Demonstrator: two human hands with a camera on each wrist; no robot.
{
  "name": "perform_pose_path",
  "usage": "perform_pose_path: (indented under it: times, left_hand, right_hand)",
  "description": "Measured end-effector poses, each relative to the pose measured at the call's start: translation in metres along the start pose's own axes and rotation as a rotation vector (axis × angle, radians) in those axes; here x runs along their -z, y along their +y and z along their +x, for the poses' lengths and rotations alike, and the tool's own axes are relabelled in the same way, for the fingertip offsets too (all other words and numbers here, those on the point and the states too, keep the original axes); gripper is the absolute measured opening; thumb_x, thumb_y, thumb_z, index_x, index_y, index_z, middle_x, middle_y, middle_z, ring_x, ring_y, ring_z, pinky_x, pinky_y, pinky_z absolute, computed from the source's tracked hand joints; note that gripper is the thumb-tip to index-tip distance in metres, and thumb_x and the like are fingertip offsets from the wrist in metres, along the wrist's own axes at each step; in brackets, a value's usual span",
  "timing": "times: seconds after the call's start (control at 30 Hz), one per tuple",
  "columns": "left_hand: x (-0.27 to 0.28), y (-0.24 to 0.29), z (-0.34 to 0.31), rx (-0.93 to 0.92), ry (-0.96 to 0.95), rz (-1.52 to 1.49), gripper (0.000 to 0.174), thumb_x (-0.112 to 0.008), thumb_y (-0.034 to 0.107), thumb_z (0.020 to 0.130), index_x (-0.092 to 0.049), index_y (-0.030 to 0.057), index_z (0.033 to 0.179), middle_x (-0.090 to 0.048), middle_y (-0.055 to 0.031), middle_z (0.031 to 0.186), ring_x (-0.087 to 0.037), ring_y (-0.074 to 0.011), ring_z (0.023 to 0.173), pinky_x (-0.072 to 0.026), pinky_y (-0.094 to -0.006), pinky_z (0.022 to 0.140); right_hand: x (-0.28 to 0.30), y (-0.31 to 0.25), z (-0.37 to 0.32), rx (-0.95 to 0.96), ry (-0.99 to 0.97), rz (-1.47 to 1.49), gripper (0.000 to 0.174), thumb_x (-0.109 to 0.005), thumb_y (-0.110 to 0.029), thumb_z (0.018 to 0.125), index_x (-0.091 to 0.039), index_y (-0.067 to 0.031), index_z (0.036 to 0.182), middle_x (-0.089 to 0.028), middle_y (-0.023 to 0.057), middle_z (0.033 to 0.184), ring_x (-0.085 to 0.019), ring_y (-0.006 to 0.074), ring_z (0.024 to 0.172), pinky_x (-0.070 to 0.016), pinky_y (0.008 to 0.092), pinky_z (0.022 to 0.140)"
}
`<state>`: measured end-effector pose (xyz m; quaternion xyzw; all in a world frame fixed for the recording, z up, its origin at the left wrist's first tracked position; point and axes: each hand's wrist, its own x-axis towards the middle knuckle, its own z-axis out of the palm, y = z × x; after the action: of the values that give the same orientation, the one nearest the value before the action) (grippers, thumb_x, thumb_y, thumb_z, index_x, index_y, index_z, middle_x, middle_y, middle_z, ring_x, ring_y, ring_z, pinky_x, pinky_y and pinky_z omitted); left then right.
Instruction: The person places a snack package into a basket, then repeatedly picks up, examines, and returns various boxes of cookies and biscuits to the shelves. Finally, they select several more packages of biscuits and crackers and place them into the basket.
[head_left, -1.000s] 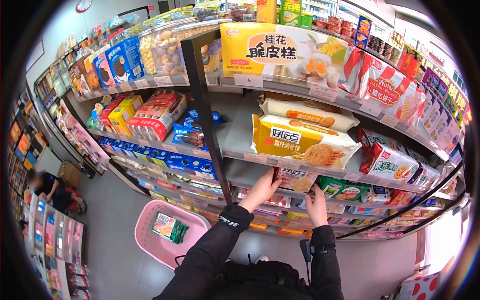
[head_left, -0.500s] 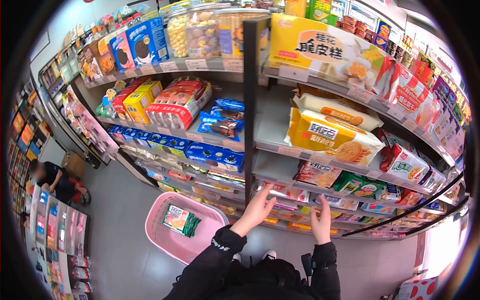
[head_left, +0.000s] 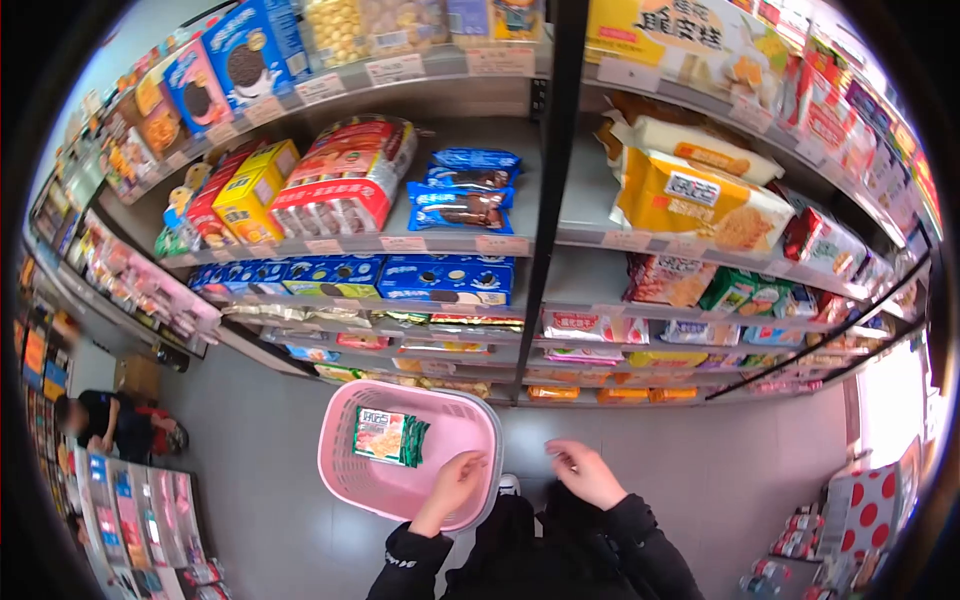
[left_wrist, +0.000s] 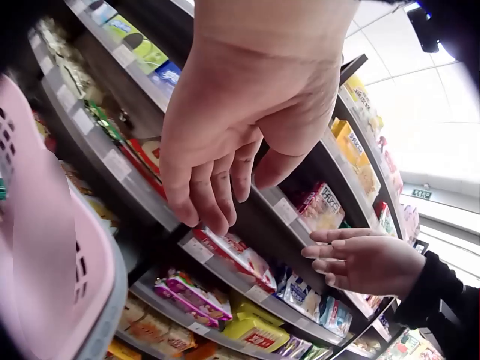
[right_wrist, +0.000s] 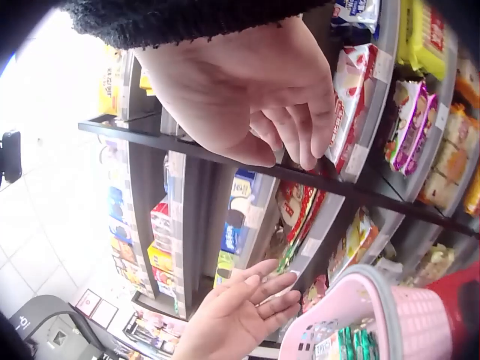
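In the head view my left hand (head_left: 457, 488) hangs over the right part of a pink basket (head_left: 340, 440), its fingers loosely bent and holding nothing. My right hand (head_left: 588, 474) is to the right of the basket above the floor, relaxed and empty. Inside the basket lie a white-and-green biscuit pack (head_left: 381, 436) and dark green packs (head_left: 414, 442) beside it. The left wrist view shows my left hand (left_wrist: 247, 112) with fingers drooping and my right hand (left_wrist: 367, 262) with fingers extended. Both hands are also empty in the right wrist view.
Shelves of packaged snacks run across the front, with a black upright post (head_left: 548, 200) between two sections. Blue biscuit boxes (head_left: 445, 279) and a yellow biscuit pack (head_left: 700, 200) stand on them. A person (head_left: 110, 420) sits at the far left. A dotted box (head_left: 862, 510) is at the right.
Both hands have left the biscuit pack on the shelf and come down and back, the left one over the basket. The head view has turned left and lower.
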<state>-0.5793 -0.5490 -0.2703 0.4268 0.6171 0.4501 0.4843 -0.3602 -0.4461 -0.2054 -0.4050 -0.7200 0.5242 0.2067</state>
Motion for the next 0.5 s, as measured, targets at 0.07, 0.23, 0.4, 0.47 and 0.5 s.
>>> perform_pose_path:
  times: [0.07, 0.23, 0.4, 0.47, 0.5]
  left_hand:
    - [0.008, -0.014, -0.014, 0.061, -0.014, 0.004, 0.027, -0.049, 0.003, 0.081, -0.049, -0.002, 0.107, -0.058, -0.011, 0.096, -0.057, -0.0155, 0.089, -0.0454, -0.0255, 0.074]
    - [0.011, -0.014, -0.04, 0.171, 0.037, -0.13, 0.026, -0.049, 0.002, 0.08, -0.05, -0.0028, 0.105, -0.058, -0.0118, 0.094, -0.057, -0.0143, 0.088, -0.0457, -0.0253, 0.074]
    - [-0.008, -0.028, -0.053, 0.155, 0.102, -0.095, 0.025, -0.049, 0.004, 0.08, -0.05, -0.0028, 0.105, -0.059, -0.0086, 0.088, -0.057, -0.0132, 0.084, -0.0453, -0.0235, 0.072]
    - [-0.02, -0.018, -0.058, 0.122, 0.083, -0.112, 0.025, -0.05, 0.006, 0.081, -0.05, -0.0028, 0.104, -0.059, -0.0083, 0.088, -0.057, -0.0125, 0.083, -0.0451, -0.0235, 0.072]
    - [-0.028, -0.019, -0.06, 0.129, 0.106, -0.112, 0.025, -0.05, 0.006, 0.081, -0.05, -0.0028, 0.104, -0.059, -0.0083, 0.088, -0.057, -0.0125, 0.083, -0.0451, -0.0235, 0.072]
  right_hand:
    - [-0.011, -0.001, -0.008, 0.002, -0.09, -0.045, 0.028, -0.052, -0.008, 0.077, -0.05, -0.0005, 0.104, -0.057, 0.0151, 0.094, -0.058, 0.0227, 0.08, -0.0459, 0.0309, 0.07]
    - [-0.02, -0.007, -0.025, -0.024, -0.233, -0.068, 0.027, -0.049, -0.012, 0.078, -0.052, -0.0003, 0.102, -0.057, 0.0174, 0.094, -0.057, 0.0262, 0.082, -0.0448, 0.0324, 0.074]
    - [-0.014, 0.0, -0.04, -0.037, -0.23, -0.033, 0.026, -0.049, -0.011, 0.079, -0.053, 0.0012, 0.101, -0.058, 0.0174, 0.093, -0.058, 0.027, 0.081, -0.0456, 0.0321, 0.073]
    - [-0.007, -0.001, -0.05, -0.046, -0.252, -0.038, 0.024, -0.051, -0.01, 0.079, -0.052, 0.0023, 0.1, -0.059, 0.016, 0.092, -0.059, 0.0247, 0.08, -0.0461, 0.0306, 0.072]
    - [-0.005, 0.002, -0.055, -0.058, -0.225, 0.018, 0.024, -0.051, -0.009, 0.079, -0.053, 0.0023, 0.1, -0.059, 0.0149, 0.091, -0.059, 0.0232, 0.08, -0.0461, 0.0298, 0.072]
